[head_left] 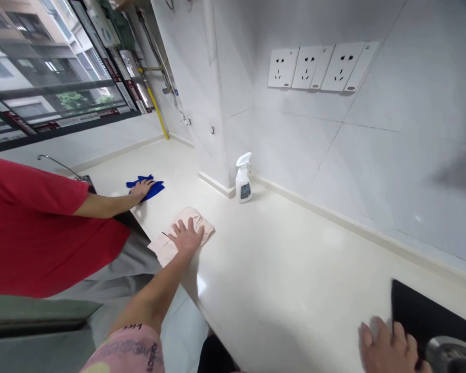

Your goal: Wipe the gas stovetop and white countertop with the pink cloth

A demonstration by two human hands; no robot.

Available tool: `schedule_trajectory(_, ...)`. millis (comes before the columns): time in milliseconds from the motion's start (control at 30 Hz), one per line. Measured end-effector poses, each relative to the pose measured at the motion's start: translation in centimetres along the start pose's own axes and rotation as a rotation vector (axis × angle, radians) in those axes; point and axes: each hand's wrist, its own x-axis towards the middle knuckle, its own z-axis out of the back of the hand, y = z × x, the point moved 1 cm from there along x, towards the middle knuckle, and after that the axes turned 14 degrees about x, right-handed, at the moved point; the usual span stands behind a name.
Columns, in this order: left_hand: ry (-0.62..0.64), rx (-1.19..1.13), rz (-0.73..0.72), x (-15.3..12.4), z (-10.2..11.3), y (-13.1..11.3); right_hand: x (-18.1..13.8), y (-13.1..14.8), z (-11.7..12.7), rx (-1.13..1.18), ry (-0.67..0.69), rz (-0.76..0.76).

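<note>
My left hand (187,237) lies flat with spread fingers on a folded pale pink cloth (166,249), pressing it against the cream countertop (279,269). One corner of the cloth reaches the counter's front edge. At the lower right, my right hand (390,346) rests palm down on the counter, its fingers slightly bent and apart. Those fingers are beside the edge of a black flat panel (427,311), and part of this hand is cut off by the frame. A white spray bottle (243,181) stands upright near the wall corner.
At the left, a co-worker in a red shirt (39,228) has a hand on a blue cloth (154,190). A thin curved tap (58,163) rises behind them. Wall sockets (314,67) and a yellow pipe (157,111) are on the walls. A rounded metal part (450,355) sits by the panel.
</note>
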Motion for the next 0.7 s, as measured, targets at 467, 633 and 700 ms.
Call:
schedule_trajectory(467,0.028,-0.313,-1.141,-26.9,-0.7,-14.6,-0.5,-0.3,0.5,-0.046,0.037,0.044)
schedule_trajectory(633,-0.009,-0.330,-1.380,-33.3,-0.2,-11.2,-0.8,0.0,0.3,-0.043,-0.068,0.067)
schedule_trajectory(700,-0.007,-0.337,-1.341,-32.3,-0.8,-9.1,-0.6,-0.3,0.3,-0.047,-0.082,0.086)
